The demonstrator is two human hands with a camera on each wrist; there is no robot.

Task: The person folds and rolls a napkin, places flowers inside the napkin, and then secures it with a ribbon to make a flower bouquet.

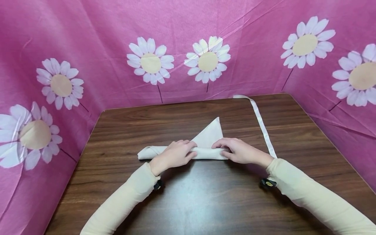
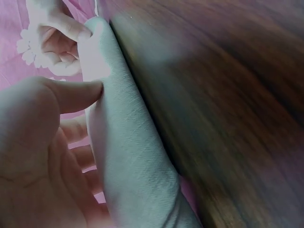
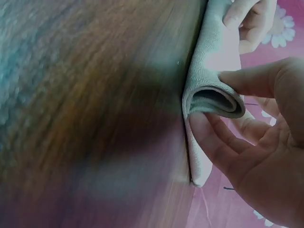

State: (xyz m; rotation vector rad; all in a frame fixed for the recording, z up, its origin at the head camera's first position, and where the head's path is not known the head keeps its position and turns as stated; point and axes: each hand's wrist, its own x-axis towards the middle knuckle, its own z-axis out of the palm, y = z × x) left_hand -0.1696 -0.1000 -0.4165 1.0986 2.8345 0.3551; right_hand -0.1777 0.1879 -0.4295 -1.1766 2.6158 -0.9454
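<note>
A cream cloth napkin [image 1: 210, 153] lies across the middle of the table, rolled into a flat tube with one pointed corner [image 1: 212, 130] spread out behind it. My left hand [image 1: 176, 154] grips the roll left of centre, thumb [image 2: 80, 95] on the near side and fingers over the far side. At the right end, my right hand [image 1: 242, 150] pinches the roll between thumb and fingers. The right wrist view looks into that end, where the cloth layers [image 3: 213, 92] curl around a hollow. Beyond my left hand, the roll's left end [image 1: 149, 152] sticks out.
A white ribbon [image 1: 261, 124] runs from the table's back edge toward my right wrist, which overlaps its near end in the head view. Pink cloth [image 1: 176, 19] printed with daisies hangs around the back and sides of the brown wooden table [image 1: 199, 202].
</note>
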